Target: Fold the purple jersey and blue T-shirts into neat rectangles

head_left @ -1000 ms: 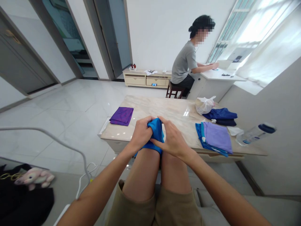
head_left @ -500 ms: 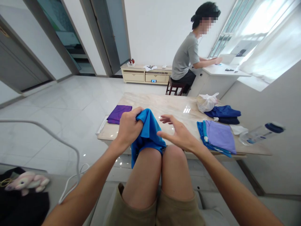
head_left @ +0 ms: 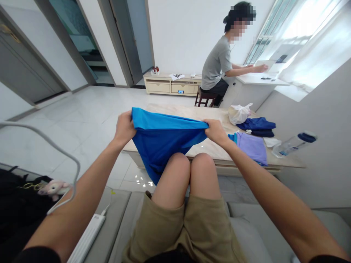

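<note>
A blue cloth [head_left: 167, 140], brighter along its upper band and darker below, is stretched between my hands above my knees. My left hand [head_left: 125, 127] is closed on its upper left corner. At the upper right corner, my right hand [head_left: 216, 132] grips the fabric with closed fingers. The lower part hangs in loose folds and drapes by my left knee. Whether the cloth is a garment, I cannot tell. Beyond my right hand, a lilac folded cloth [head_left: 251, 148] lies on blue fabric on the marble-topped table [head_left: 192, 153].
Farther right on the table are dark blue clothes [head_left: 257, 126], a white plastic bag [head_left: 240, 114] and a clear bottle [head_left: 293, 145]. A white power strip [head_left: 87, 239] and a plush toy [head_left: 55, 189] lie on the sofa at left. A person [head_left: 218, 65] sits at a white desk.
My right hand, open and empty before, has taken hold of the blue cloth. My left hand has moved left, and the bunched cloth is now spread wide. The purple cloth is no longer visible.
</note>
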{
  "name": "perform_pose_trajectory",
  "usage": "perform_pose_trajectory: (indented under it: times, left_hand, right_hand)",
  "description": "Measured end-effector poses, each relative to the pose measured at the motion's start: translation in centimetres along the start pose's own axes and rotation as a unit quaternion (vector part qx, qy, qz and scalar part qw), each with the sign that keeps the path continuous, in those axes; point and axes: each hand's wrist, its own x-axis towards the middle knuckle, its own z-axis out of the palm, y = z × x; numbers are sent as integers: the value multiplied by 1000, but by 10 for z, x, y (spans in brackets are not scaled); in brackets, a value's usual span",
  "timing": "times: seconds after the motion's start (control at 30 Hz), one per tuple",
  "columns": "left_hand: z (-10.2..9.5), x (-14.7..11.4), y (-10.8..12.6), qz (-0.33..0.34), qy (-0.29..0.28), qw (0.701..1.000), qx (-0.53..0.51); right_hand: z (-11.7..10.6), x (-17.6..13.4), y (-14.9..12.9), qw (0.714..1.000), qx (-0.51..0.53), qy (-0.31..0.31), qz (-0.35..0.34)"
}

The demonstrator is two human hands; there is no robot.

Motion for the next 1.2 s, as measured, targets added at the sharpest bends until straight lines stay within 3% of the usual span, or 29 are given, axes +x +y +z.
perform_pose_trajectory:
  times: [0.07, 0.13, 0.23, 0.33, 0.47, 0.7, 0.87, 0.93, 1.03, 1.2]
  left_hand:
    - [8, -6, -14, -68, -21, 997, -35]
    - [15, -19, -19, -99, 1, 990, -100]
    - [21, -44, -20, -135, 18, 974, -182]
    - [24, -67, -25, -172, -20, 961, -216]
    - [22, -85, -36, -164, -71, 959, -220]
    - [17, -93, -48, -204, -170, 944, -194]
    - [14, -97, -63, -282, -125, 923, -230]
    - [15, -100, -62, -267, -139, 927, -222]
    - [26, -106, -43, -178, -196, 949, -169]
    - [76, -108, 19, 12, -312, 945, -92]
  right_hand:
    - [-29, -4, 1, 999, -8, 46, -5]
    - [-51, -14, 2, 991, -5, 131, -21]
    - [-63, -37, 11, 980, -41, 194, -14]
    - [-61, -63, 29, 985, -91, 149, 12]
    - [-62, -89, 45, 986, -81, 148, -15]
    - [-74, -106, 28, 996, -3, 56, -74]
    - [-76, -110, 21, 998, 16, 26, -63]
    - [-75, -111, 16, 998, 28, -8, -61]
    - [-70, -111, 0, 996, 53, -41, -59]
    - [-60, -102, -37, 995, 79, -8, -67]
